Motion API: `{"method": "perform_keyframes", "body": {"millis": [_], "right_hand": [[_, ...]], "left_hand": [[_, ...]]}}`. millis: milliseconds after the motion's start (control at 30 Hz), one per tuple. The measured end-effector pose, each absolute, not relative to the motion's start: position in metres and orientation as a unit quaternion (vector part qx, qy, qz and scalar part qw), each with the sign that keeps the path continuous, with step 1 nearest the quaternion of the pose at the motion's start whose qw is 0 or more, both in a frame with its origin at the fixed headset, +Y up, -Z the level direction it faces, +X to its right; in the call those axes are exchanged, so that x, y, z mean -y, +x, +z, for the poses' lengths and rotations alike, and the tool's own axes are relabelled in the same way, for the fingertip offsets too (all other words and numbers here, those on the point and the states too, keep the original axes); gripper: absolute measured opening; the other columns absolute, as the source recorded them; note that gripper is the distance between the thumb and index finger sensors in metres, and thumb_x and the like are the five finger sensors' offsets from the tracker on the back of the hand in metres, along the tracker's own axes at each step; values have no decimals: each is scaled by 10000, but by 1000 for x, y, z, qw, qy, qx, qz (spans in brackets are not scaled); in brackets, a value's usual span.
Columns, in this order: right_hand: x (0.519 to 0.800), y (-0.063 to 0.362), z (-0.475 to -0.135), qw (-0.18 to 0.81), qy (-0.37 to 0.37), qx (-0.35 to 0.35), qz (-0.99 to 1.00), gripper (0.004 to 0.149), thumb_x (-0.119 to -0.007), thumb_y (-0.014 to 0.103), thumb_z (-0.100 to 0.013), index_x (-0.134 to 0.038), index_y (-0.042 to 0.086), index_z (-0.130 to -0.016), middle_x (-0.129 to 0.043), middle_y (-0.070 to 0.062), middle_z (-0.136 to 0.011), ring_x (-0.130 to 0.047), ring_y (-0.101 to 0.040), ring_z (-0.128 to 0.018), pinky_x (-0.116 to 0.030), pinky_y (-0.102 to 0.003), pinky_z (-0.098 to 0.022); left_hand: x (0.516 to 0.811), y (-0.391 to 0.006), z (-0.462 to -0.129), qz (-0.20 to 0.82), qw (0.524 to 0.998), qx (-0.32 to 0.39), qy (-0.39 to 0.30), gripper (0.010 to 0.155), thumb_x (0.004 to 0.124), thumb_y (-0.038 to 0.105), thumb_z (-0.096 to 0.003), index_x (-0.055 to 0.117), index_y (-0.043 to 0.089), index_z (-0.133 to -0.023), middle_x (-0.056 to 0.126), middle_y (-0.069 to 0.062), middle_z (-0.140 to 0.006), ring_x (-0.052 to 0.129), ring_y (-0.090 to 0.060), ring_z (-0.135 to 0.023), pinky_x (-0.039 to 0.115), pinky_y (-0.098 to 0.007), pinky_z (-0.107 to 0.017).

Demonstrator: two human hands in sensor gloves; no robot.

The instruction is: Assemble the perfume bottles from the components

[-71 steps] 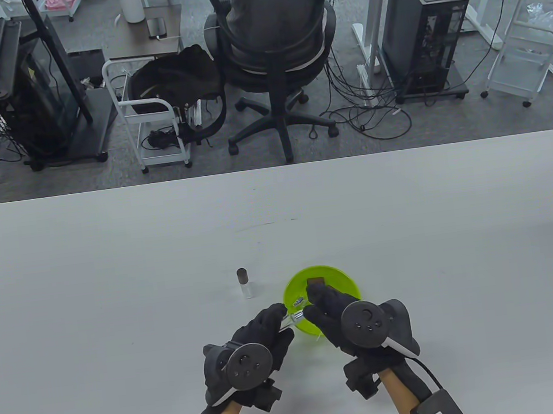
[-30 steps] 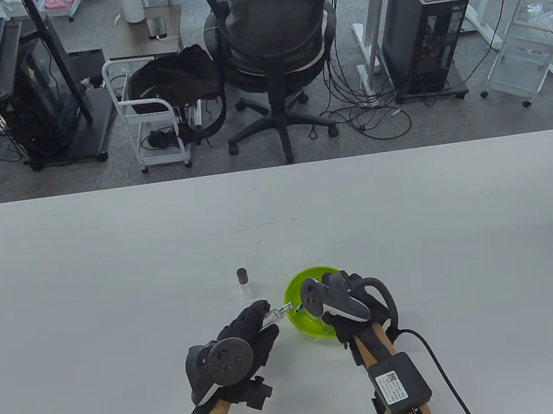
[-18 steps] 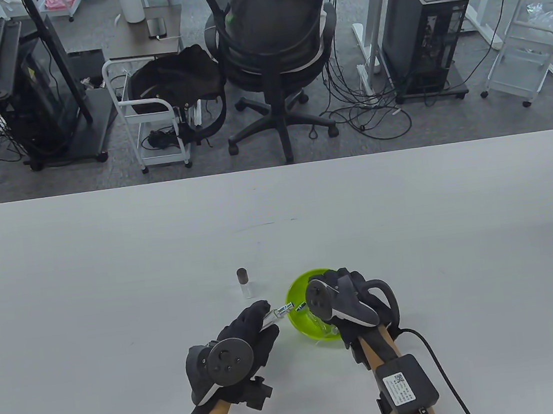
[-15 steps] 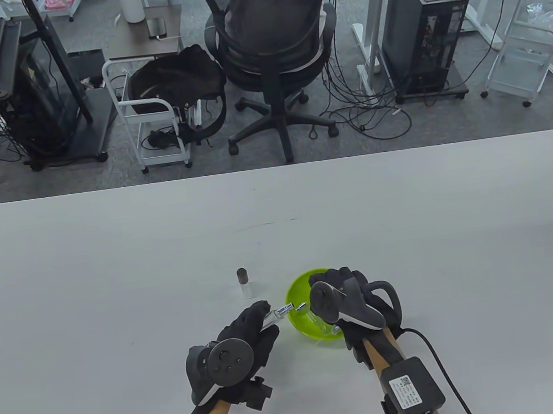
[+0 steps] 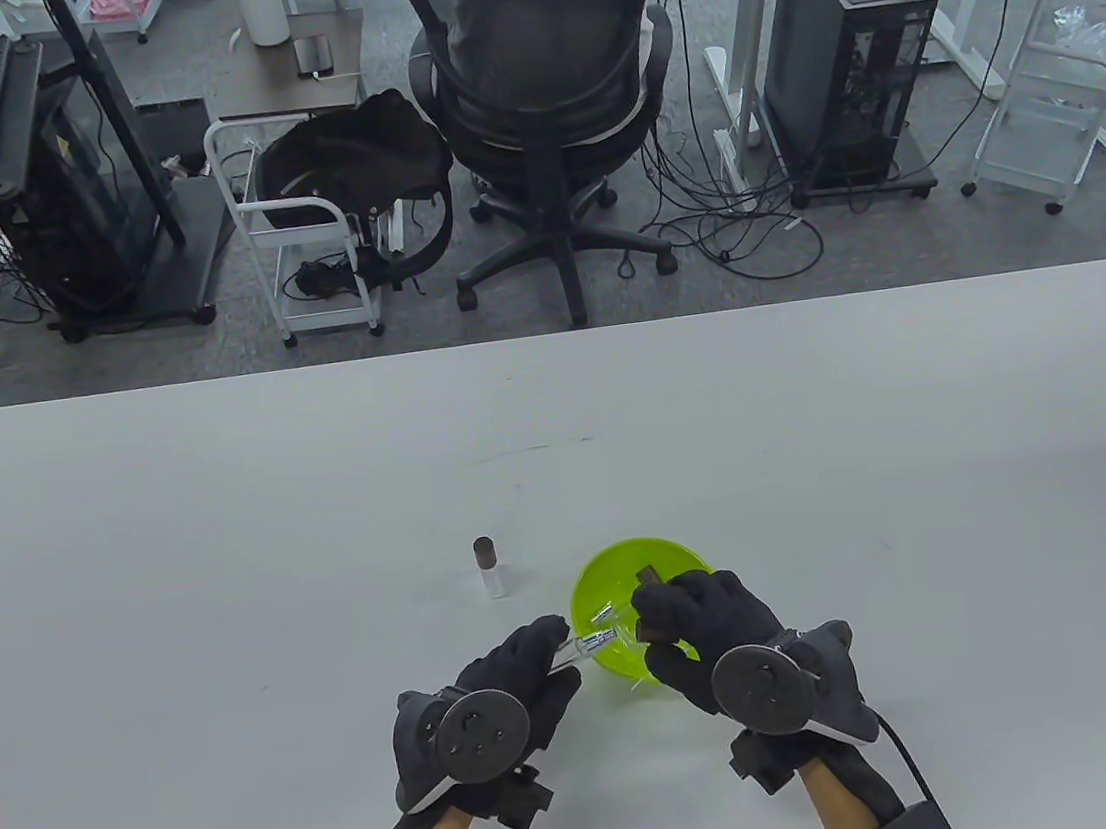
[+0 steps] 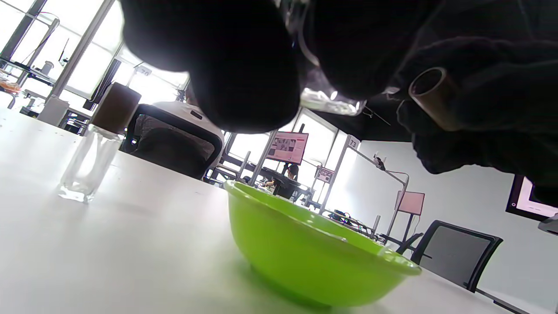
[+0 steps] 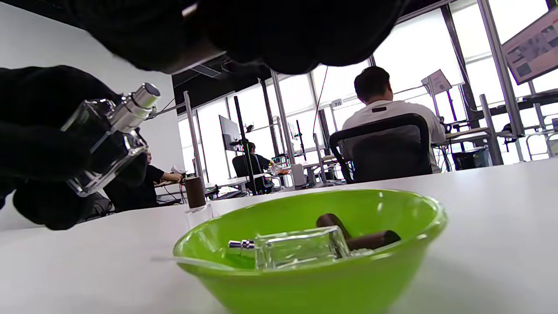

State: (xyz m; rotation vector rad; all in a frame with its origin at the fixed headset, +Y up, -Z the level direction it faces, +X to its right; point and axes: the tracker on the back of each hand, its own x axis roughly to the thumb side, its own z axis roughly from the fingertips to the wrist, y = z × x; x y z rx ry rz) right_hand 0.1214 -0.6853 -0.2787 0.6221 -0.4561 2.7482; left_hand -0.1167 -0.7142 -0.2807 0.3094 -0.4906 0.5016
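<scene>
Left grip (image 5: pixel 530 674) holds one glass bottle (image 7: pixel 104 139), right grip (image 5: pixel 701 633) pinches one brown cap (image 6: pixel 431 97) over one green bowl (image 5: pixel 589 581)

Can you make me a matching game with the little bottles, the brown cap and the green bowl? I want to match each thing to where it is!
Things:
1. bottle with a silver top
2. brown cap
3. capped bottle
4. green bowl

Places:
A. standing alone on the table
B. in the right hand
C. under the right hand's fingers, with parts inside
D. in the left hand

Pairs: 1-D, 2-B, 3-A, 4-C
</scene>
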Motion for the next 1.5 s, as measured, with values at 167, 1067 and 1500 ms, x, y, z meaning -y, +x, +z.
{"method": "perform_keyframes", "body": {"millis": [167,1067,1500], "right_hand": [[689,115,-278,131,225,141,955,547,-765,493,-546,-609,310,-1037,-726,-54,-992,-813,-211,-839,-748,-520,-710],[692,98,-274,209,244,140,936,473,-772,341,-506,-735,252,-969,-826,-115,-925,-1008,-128,-739,-900,-359,-639],[668,119,-268,69,194,157,966,736,-628,576,-559,-415,234,-1176,-510,-236,-1204,-662,-483,-1073,-604,-664,-753]], "left_hand": [[715,-114,-279,240,925,253,149,544,823,415,-473,675,186,-944,898,-86,-874,1048,-141,-453,890,-202,-399],[714,-98,-277,192,924,283,172,526,841,368,-437,713,164,-905,922,-108,-846,1073,-175,-407,913,-203,-358],[731,-98,-291,163,951,220,142,516,773,556,-506,676,262,-918,905,-52,-893,1030,-248,-650,866,-297,-482]]}}
